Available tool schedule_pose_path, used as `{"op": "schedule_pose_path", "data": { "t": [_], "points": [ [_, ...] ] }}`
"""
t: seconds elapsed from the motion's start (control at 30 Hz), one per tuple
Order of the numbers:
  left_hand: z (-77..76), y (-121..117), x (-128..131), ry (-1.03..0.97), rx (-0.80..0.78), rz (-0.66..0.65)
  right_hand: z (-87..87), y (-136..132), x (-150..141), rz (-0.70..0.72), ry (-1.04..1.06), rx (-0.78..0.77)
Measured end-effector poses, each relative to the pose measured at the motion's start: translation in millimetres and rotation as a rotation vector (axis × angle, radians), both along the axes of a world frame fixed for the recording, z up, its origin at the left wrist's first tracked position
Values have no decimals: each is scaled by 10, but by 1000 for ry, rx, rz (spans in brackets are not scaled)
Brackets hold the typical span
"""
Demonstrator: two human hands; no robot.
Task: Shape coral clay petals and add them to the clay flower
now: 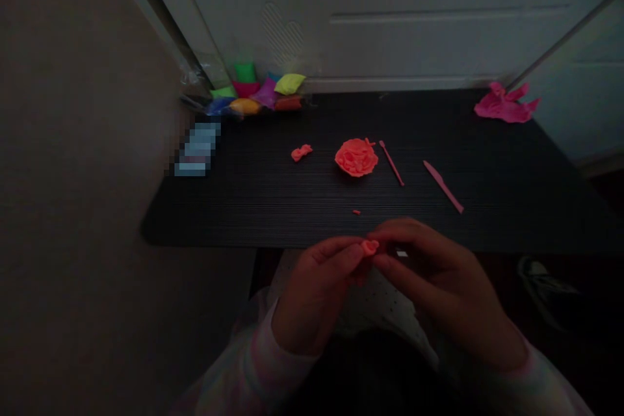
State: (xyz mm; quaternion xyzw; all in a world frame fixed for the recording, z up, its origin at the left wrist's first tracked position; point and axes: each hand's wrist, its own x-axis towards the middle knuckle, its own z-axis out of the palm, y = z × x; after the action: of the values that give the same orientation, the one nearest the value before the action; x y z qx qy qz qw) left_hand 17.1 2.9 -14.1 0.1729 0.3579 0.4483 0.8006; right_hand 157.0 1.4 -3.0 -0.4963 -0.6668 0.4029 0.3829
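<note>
Just off the table's near edge, my left hand (326,279) pinches a small curled piece of coral modelling clay (370,247) between thumb and fingers. My right hand (433,273) meets it from the other side, its thumb and forefinger tips closed at the piece's right edge. Beyond the hands sits a coral clay bowl shape (357,157) filled with folded, petal-like clay. To its left lies a twisted clay lump (301,153). A tiny clay bit (356,212) rests between the bowl shape and my hands.
On the dark table (234,208), a thin pink modelling stick (391,163) and a pink plastic knife (443,186) lie right of the bowl shape. Colourful clay packets (263,92) are at the back left, near a blurred-out rectangle (197,149). Crumpled pink material (506,104) is back right.
</note>
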Motion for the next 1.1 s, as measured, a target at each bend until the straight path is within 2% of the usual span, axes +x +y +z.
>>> {"op": "schedule_pose_path", "data": {
  "t": [0.53,0.67,0.9,1.03,1.1],
  "points": [
    [-102,17,21,124,-13,50,-128,60,42,6,112,-114],
    [-71,6,-15,193,73,33,-63,79,113,13,72,-82],
    [73,-3,-51,400,208,14,103,73,186,84,-136,55],
    [93,-3,-47,478,242,30,103,68,180,106,-177,117],
    [65,13,-55,509,238,56,57,83,202,73,-175,110]
  ]
}}
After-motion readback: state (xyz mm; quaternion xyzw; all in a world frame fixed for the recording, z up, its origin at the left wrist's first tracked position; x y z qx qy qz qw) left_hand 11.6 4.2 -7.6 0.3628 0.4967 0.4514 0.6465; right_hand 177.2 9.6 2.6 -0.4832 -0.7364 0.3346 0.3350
